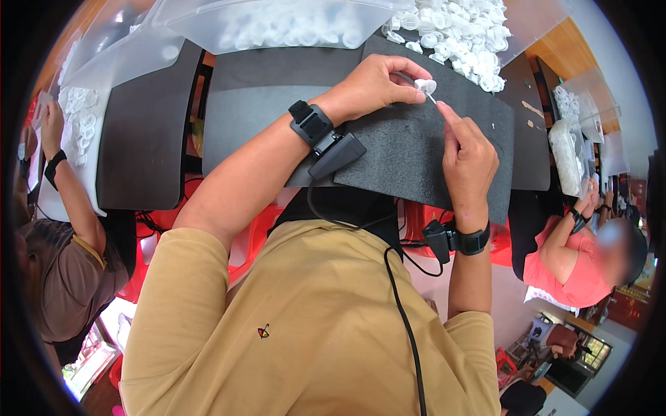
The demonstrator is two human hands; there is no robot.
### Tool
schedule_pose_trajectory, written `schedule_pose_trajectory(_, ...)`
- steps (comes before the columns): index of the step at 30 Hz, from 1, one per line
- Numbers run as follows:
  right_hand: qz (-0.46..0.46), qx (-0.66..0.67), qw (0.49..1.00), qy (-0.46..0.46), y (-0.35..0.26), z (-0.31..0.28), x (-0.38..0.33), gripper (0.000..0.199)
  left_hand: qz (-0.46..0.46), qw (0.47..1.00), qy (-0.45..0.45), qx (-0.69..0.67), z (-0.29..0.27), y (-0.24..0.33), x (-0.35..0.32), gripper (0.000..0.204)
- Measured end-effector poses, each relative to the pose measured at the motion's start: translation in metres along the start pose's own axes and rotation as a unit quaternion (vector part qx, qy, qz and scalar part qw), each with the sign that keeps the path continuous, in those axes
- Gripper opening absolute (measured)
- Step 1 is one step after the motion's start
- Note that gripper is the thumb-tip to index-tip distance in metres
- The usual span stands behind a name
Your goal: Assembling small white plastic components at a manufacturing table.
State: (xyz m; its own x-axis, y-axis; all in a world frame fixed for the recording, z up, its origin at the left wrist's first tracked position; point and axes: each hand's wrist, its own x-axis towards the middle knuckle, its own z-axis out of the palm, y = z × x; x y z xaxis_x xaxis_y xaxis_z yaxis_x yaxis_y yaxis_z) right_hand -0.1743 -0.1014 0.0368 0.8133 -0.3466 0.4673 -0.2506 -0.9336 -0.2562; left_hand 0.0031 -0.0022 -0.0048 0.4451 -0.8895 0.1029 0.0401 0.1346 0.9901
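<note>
A small white plastic piece [426,85] sits above the dark grey mat [406,149], pinched between thumb and fingertips of the left hand [374,87]. The right hand [470,156], fingers curled and forefinger extended, grips a thin pale tool [431,98] whose end meets the piece. Beyond lie a heap of white parts [461,38] and, to its left, a translucent bin [232,40] holding more.

Above a dark mat [402,152], left fingers [411,68] pinch a white piece [424,85]; right fingers [452,118] hold a thin rod [431,98] to it.
</note>
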Motion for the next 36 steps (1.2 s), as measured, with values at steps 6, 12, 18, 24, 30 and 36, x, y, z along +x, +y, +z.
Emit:
schedule_pose_trajectory(6,-0.033,-0.070,0.997,-0.003,-0.004,-0.008,0.003,0.036,-0.001,1.000,0.004,-0.018,0.000,-0.002,0.000,0.034)
schedule_pose_trajectory(12,-0.103,-0.159,0.982,-0.020,-0.009,-0.018,0.010,0.033,-0.013,1.000,0.003,-0.004,0.000,-0.001,-0.001,0.034)
schedule_pose_trajectory(18,-0.128,-0.174,0.974,-0.070,-0.012,-0.026,0.020,0.029,-0.017,0.999,-0.003,0.039,0.000,-0.002,-0.001,0.032)
schedule_pose_trajectory(24,-0.170,-0.208,0.957,-0.113,-0.012,-0.025,0.024,0.025,-0.032,0.992,-0.018,0.120,0.001,0.001,0.000,0.031)
schedule_pose_trajectory(30,-0.109,-0.110,0.986,-0.055,-0.003,-0.022,0.014,0.030,-0.002,1.000,0.004,0.024,0.000,-0.003,0.000,0.033)
schedule_pose_trajectory(36,-0.095,-0.120,0.988,0.007,-0.002,-0.021,0.007,0.036,-0.003,1.000,-0.002,-0.012,-0.002,-0.002,0.000,0.036)
